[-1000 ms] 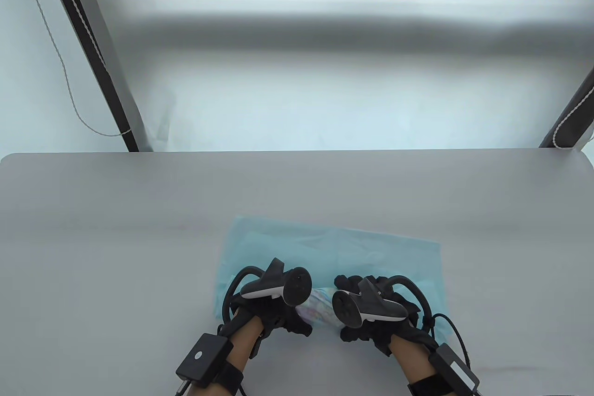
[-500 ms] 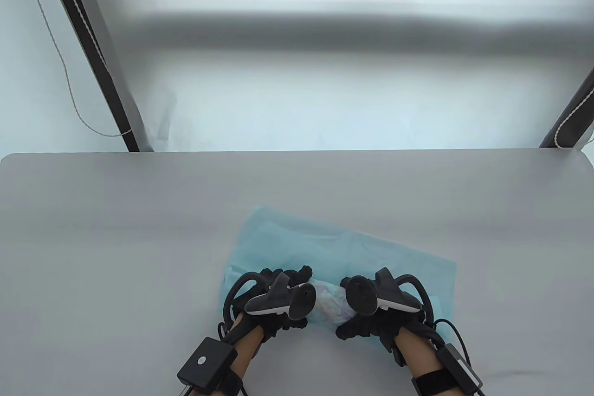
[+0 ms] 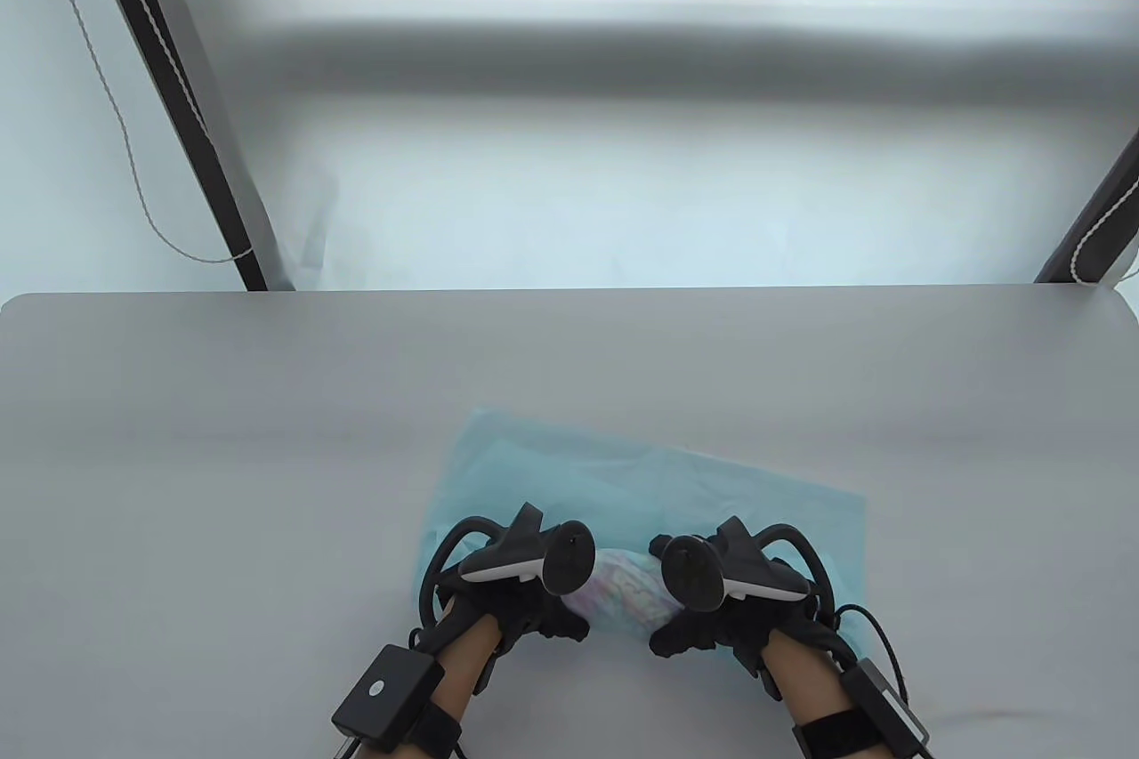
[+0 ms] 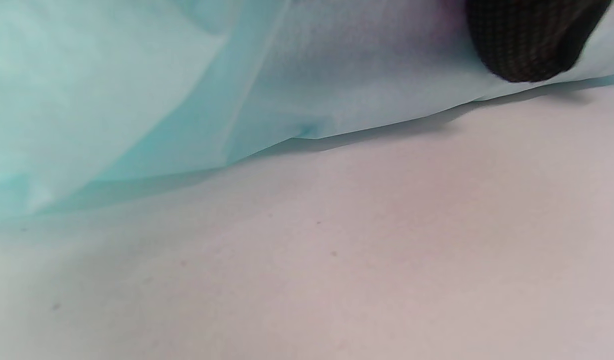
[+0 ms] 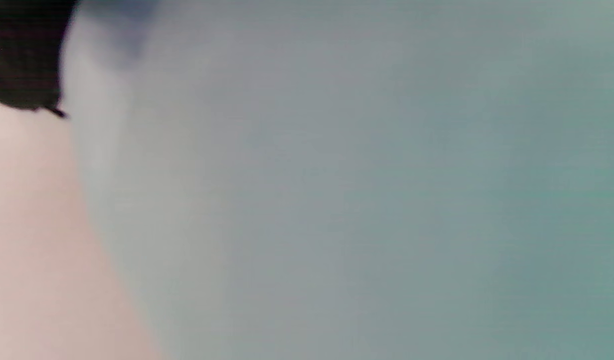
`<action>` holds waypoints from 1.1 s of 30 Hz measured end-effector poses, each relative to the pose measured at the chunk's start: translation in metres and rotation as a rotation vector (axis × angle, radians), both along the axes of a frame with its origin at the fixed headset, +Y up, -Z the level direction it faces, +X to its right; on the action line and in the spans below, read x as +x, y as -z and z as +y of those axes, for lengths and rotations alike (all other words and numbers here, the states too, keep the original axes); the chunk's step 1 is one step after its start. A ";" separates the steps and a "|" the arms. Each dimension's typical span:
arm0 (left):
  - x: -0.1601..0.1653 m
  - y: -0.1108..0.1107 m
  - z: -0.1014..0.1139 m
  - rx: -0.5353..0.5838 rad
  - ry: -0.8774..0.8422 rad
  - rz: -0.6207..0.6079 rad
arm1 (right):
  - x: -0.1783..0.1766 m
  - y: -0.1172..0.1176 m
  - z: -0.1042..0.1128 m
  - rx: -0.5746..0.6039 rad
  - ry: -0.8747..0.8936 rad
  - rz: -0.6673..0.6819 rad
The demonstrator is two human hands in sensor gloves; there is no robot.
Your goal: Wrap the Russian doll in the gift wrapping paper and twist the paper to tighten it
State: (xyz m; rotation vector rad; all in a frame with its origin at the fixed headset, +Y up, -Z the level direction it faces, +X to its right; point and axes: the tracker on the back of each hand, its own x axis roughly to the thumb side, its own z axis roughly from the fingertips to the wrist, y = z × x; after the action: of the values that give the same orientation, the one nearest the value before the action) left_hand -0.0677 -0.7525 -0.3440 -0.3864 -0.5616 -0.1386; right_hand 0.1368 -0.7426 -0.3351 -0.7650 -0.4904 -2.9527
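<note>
At the left of the table view, the left hand [image 3: 516, 594] comes in from the near edge with a tracker [image 3: 534, 554] strapped to its back, its fingers [image 3: 565, 624] curled down onto the left end of the Russian doll [image 3: 627, 594]. The doll lies on its side near the front edge of the tabletop [image 3: 222, 456], its pale swirled pattern showing through the light blue wrapping paper [image 3: 641, 474] rolled over it; the rest of the sheet spreads flat on the far side of both hands. In the left wrist view one dark gloved fingertip [image 4: 531, 45] presses on the paper just above its lifted edge. Further right, the right hand [image 3: 730, 617] holds the doll's other end, fingers [image 3: 681, 636] curled round the wrapped shape. The right wrist view is blurred, perhaps showing only paper close to the lens and a corner of dark glove [image 5: 22, 55].
</note>
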 end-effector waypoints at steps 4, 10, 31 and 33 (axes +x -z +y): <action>0.011 -0.008 0.000 0.072 0.026 -0.074 | 0.007 0.004 -0.002 -0.051 0.055 -0.043; 0.022 -0.011 -0.005 0.179 0.050 -0.128 | 0.018 0.008 -0.007 -0.154 0.141 -0.082; 0.011 -0.006 -0.002 -0.148 -0.055 -0.002 | 0.005 0.002 -0.002 -0.092 -0.005 0.005; 0.015 -0.012 -0.001 -0.075 0.004 -0.013 | 0.007 0.004 -0.003 -0.111 0.023 -0.013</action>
State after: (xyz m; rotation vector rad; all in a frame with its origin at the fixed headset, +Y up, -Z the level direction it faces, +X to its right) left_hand -0.0523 -0.7537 -0.3323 -0.4601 -0.5801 -0.1237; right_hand 0.1438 -0.7455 -0.3387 -0.7672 -0.6556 -2.9748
